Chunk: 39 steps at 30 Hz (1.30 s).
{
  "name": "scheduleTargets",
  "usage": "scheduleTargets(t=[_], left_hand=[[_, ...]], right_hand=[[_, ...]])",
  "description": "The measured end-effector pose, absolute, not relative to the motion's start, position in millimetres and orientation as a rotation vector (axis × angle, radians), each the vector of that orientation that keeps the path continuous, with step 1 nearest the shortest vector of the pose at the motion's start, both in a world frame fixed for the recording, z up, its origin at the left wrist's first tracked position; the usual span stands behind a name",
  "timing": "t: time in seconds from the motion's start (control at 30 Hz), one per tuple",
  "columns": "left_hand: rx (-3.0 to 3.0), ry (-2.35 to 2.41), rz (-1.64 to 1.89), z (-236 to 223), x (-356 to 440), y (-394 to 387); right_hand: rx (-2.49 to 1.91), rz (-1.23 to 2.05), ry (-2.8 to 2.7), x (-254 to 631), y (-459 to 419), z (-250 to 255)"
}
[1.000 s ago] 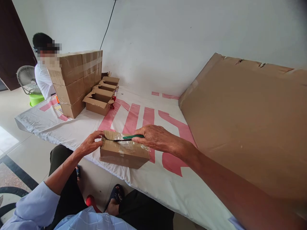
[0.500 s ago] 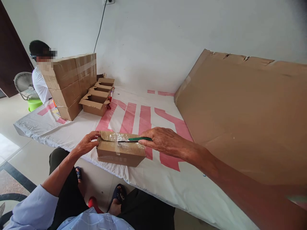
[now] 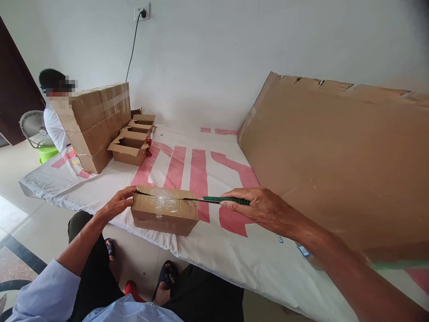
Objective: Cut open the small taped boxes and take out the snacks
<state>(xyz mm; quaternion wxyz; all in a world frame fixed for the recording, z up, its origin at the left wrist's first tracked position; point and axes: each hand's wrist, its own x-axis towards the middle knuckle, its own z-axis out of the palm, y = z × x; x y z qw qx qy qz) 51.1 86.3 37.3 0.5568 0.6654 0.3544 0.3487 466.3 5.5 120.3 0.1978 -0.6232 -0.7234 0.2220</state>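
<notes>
A small brown cardboard box (image 3: 164,219) with clear tape across its top rests near the front edge of the cloth-covered table (image 3: 214,250). My left hand (image 3: 117,205) grips the box's left end, fingers on the upper edge and thumb at the near side. In my right hand (image 3: 251,205) is a green-handled utility knife (image 3: 224,200), its blade pointing left at the right end of the box's top seam. The seam shows as a dark slit, and crumpled tape lies at its middle.
Stacked taped boxes (image 3: 90,129) stand at the left, beside several open cardboard boxes (image 3: 127,152). A large cardboard sheet (image 3: 335,170) leans on the right. Behind the stack sits another person (image 3: 55,125), near a fan (image 3: 33,129).
My right hand has drawn the knife to the right along the seam, from the middle to the box's right end. My left hand keeps its hold on the box.
</notes>
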Motion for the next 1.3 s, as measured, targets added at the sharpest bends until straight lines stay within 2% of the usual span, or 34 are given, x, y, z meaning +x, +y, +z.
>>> scheduleTargets(t=[0.17,0.43,0.9,1.3], left_hand=[[1.532,0.781,0.727,45.8,55.9,82.4],[1.596,0.758,0.76,45.1,58.9,83.0],[1.712,0.77,0.786,39.6,57.1,89.1],[1.738,0.783,0.729,41.2,68.5,92.2]], right_hand=[[-1.711,0.55,-1.942,466.5,6.3,124.6],[-1.49,0.6,-2.238,391.7,27.1,123.1],[-1.798,0.381,-2.524,351.7,41.6,144.7],[-1.748,0.45,-2.451,394.1,23.5,125.1]])
